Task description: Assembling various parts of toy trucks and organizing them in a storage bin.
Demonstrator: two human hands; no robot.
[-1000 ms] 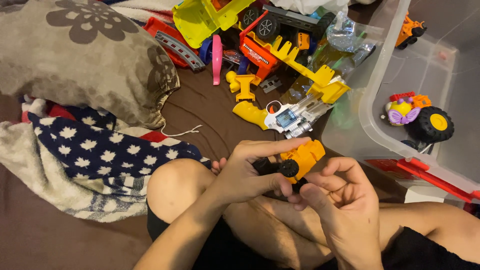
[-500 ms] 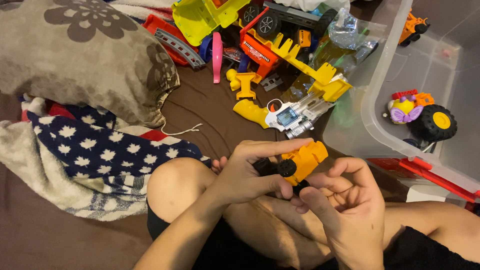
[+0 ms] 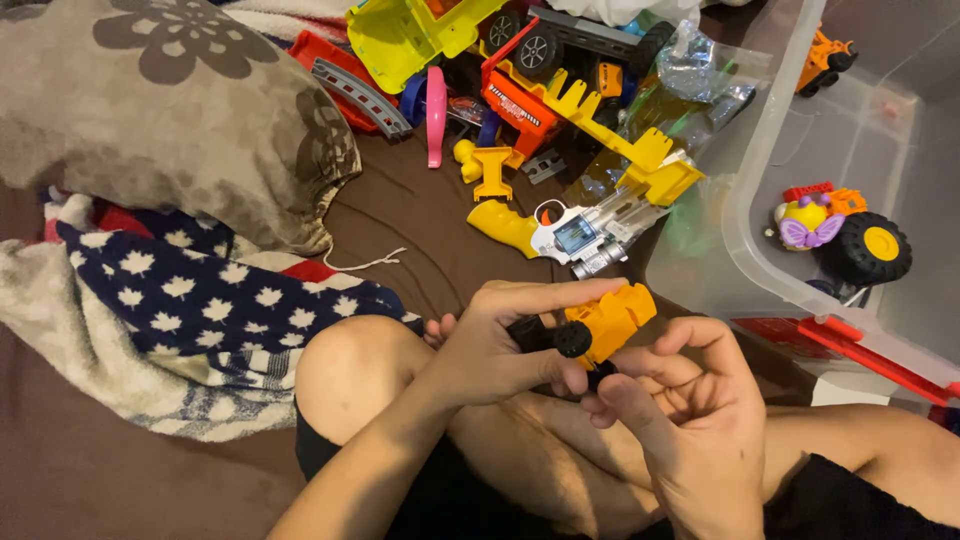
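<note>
Left hand [image 3: 500, 345] and right hand [image 3: 680, 400] both clamp a small orange plastic toy vehicle with black wheels [image 3: 598, 325]; it looks light, rigid, best held by its body.

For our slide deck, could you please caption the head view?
Both hands, left hand and right hand, grip an orange toy vehicle beside a clear bin.

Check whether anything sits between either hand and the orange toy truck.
Nothing visible does. The left hand already grips the orange toy truck from above, and the right hand touches it from below at a black wheel. The toy gun and clear bin lie beyond, apart.
</note>
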